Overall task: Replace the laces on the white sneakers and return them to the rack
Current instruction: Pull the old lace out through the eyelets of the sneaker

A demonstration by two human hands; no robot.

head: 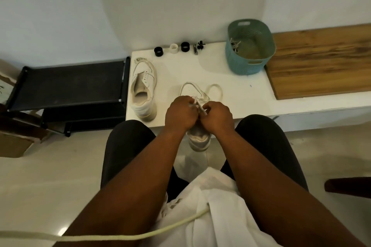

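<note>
A white sneaker [191, 90] lies toe-away on the white table's front edge, its heel [198, 139] sticking out over the floor. My left hand [180, 112] and my right hand [217, 115] are both closed over its middle, pinching a white lace [215, 91] that loops out to the right of the toe. The eyelets are hidden under my fingers. The second white sneaker [143, 89] lies unlaced on the table's left part, untouched.
A black shoe rack [68, 86] stands left of the white table [230, 90]. A teal basket [249, 46] holding old laces sits at the back right beside a wooden board [321, 60]. Small black and white rings [173, 48] line the back edge. A thick cord [100, 237] crosses my lap.
</note>
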